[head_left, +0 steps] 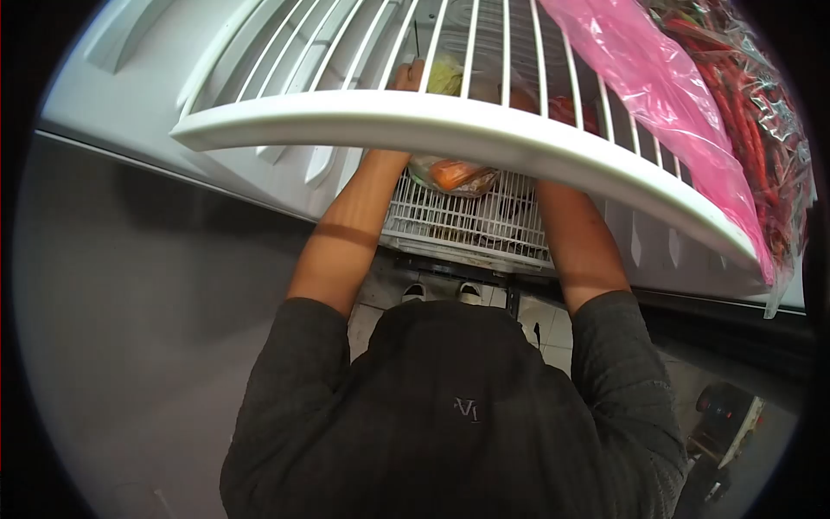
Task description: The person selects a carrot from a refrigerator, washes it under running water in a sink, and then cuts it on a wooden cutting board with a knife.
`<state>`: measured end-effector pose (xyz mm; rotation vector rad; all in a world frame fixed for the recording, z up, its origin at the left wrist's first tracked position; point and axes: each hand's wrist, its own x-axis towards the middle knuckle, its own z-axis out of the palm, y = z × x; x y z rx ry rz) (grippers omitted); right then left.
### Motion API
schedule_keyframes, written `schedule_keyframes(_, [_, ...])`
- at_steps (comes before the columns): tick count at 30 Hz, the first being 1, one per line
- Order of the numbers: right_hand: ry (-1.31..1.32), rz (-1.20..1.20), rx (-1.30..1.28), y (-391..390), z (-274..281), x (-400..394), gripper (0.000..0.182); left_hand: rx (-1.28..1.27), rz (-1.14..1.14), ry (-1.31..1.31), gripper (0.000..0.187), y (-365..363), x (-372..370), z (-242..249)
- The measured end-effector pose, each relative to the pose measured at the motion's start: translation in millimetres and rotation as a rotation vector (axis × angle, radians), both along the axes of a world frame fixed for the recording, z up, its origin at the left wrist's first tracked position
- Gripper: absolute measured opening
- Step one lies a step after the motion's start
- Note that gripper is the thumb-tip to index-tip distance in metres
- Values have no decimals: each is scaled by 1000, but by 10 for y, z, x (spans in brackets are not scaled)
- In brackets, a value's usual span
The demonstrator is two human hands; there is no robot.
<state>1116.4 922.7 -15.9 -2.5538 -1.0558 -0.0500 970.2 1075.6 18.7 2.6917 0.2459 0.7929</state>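
Observation:
Both forearms reach under a white wire shelf [372, 119] into the fridge. My left hand [409, 76] shows in part between the shelf's bars, beside a pale green vegetable [445, 75]; its fingers are too hidden to read. My right hand [521, 97] is mostly behind the bars, near a clear bag and something red; its fingers cannot be made out. Between my forearms, a clear bag with orange items [458, 176] rests on a lower white wire rack [458, 216].
On the upper shelf's right side lie a pink plastic bag [661, 95] and a clear bag of red chillies [748, 130]. A grey panel [156, 259] stands at the left. Shoes and floor tiles [558, 329] show below.

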Motion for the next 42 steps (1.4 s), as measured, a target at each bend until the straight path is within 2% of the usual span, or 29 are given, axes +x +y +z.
schedule_keyframes(1, [-5,-4,-2,-17,-11,-11,35,30,-18,-83,49,43,30,-65])
schedule_keyframes(7, [3,-6,3,-42,67,-65,35,66,47,-41,60,-31,-58,-58])
schedule_keyframes(11, [1,2,35,-123,57,-138,36,36,36,-110,64,5,-53,-287])
schedule_keyframes(14, [0,5,58,-186,48,-185,36,-79,77,59,65,-32,-110,-195])
schedule_keyframes(19, [7,1,71,-293,134,-240,36,35,109,70,64,-35,-106,-246])
schedule_keyframes(21, [8,-1,72,-334,153,-252,36,42,84,-74,73,-41,-91,-245])
schedule_keyframes(22, [9,1,71,-362,156,-262,36,-47,68,-26,77,-38,-119,-254])
schedule_keyframes(26, [17,9,59,-483,175,-299,37,-99,62,-75,82,-51,-133,-317])
schedule_keyframes(27, [15,10,55,-513,173,-303,37,-99,66,-74,82,-46,-159,-323])
schedule_keyframes(29, [21,10,46,-565,183,-307,37,-192,41,95,80,-105,-246,-108])
schedule_keyframes(30, [19,11,42,-589,185,-309,37,-142,87,123,80,-115,-249,-103])
schedule_keyframes(33, [26,10,35,-623,191,-291,37,-21,104,2,71,-160,-281,-123])
schedule_keyframes(34, [25,8,33,-651,191,-295,37,-38,79,28,77,-121,-285,-162])
schedule_keyframes(37, [15,-10,38,-694,233,-270,37,70,77,-157,55,-127,-302,-172])
schedule_keyframes(39, [7,-25,38,-705,254,-251,38,-92,63,-256,31,-165,-299,-140])
schedule_keyframes(41, [-4,-37,29,-708,300,-222,38,-115,43,36,57,-156,-352,-79])
schedule_keyframes(42, [-12,-39,21,-698,313,-212,38,-117,40,38,57,-157,-353,-67])
